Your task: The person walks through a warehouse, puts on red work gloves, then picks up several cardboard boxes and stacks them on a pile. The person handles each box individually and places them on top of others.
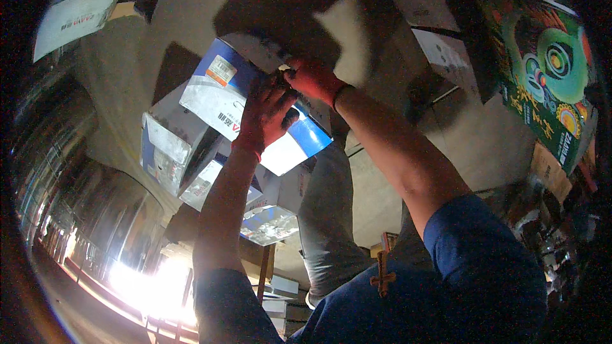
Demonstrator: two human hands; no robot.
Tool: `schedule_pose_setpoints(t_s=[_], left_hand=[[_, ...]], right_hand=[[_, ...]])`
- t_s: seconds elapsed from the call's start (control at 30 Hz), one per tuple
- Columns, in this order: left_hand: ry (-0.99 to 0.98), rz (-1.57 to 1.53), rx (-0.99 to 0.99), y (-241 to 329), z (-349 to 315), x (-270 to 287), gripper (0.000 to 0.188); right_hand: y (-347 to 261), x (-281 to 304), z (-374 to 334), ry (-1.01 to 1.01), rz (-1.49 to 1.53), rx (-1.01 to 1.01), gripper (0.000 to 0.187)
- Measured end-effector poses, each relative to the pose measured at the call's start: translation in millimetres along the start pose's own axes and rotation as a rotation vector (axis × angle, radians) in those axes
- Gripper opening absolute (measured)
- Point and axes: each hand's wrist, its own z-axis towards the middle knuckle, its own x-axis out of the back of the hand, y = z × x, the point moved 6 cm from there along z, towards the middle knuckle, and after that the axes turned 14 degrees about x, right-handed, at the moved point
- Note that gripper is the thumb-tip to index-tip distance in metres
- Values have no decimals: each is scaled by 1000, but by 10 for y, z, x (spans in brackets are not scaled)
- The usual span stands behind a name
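A white and blue cardboard box (207,99) lies tilted in front of me, with an orange and white label on its blue part. My left hand (262,114), in a red glove, is closed against the box, its fingers bent at the upper edge. Close beside those fingertips, my right hand (315,81), also in a red glove, is pinched at the same edge. Between the two hands is something small and dark; its kind cannot be made out. Strong light falls on the box's lower right part, while the far side is in shadow.
More white cartons (167,146) stand to the left of and below the box, one wrapped in shiny film (271,224). A green printed carton (551,70) is at the right. Other white boxes (443,57) lie at the far right, and cartons (76,22) at the far left.
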Motion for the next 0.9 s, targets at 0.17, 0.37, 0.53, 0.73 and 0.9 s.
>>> schedule_pose_setpoints(t_s=[0.17,0.37,0.53,0.73,0.9], left_hand=[[-87,-11,31,12,61,7,46],[-91,-42,16,-9,40,41,42],[-81,9,-8,-13,-6,5,38],[41,-1,-46,7,-14,95,35],[21,-19,-32,16,-36,102,35]], right_hand=[[32,-43,-16,16,13,0,41],[59,-11,-35,58,7,11,39],[65,28,-36,10,14,32,40],[62,67,-17,11,30,33,42],[71,85,-33,-16,5,17,44]])
